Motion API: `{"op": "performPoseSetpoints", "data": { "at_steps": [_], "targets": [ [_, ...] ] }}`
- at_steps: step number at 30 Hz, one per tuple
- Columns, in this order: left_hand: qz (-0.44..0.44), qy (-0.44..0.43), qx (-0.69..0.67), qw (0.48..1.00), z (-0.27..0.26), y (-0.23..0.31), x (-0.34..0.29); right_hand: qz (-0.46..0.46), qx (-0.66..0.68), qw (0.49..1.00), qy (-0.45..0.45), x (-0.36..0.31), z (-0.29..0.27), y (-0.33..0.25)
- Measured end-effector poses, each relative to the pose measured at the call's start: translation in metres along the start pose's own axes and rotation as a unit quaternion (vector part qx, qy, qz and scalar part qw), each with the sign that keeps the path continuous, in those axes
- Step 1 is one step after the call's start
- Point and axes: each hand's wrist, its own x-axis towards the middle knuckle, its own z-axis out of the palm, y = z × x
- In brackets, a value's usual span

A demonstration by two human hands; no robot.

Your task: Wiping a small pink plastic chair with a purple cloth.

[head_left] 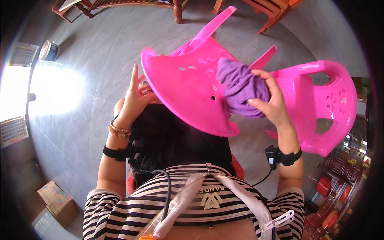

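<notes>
A bright pink plastic chair (188, 88) is tipped over in front of me, above my lap, with two legs pointing away. My left hand (135, 98) is beside its left rim, fingers stretched up and thumb apart; whether it touches the rim I cannot tell. In my right hand (273, 100) is a bunched purple cloth (242, 90), held at the right side of the tipped chair. The cloth covers part of that side. Just beyond my right hand is a second pink plastic chair (330, 104) with armrests and a pierced back.
A grey tiled floor (112, 52) surrounds me. Wooden furniture (136, 4) and orange chairs (276, 12) stand at the far side. A round tub (49, 51) is at the far left, and a cardboard box (60, 204) at the near left. Dark red cabinetry (340, 172) lines the right.
</notes>
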Motion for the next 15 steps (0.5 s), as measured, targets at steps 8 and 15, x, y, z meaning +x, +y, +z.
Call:
{"op": "performPoseSetpoints", "data": {
  "at_steps": [8, 15],
  "targets": [
    [-0.252, -0.125, -0.7, 0.656, 0.031, 0.021, 0.024, -0.053, -0.06, 0.967, -0.242, 0.006, 0.075, 0.011],
    [-0.197, -0.025, -0.662, 0.722, 0.034, -0.011, 0.046, -0.171, -0.063, 0.948, -0.261, 0.042, 0.165, 0.008]
  ]
}}
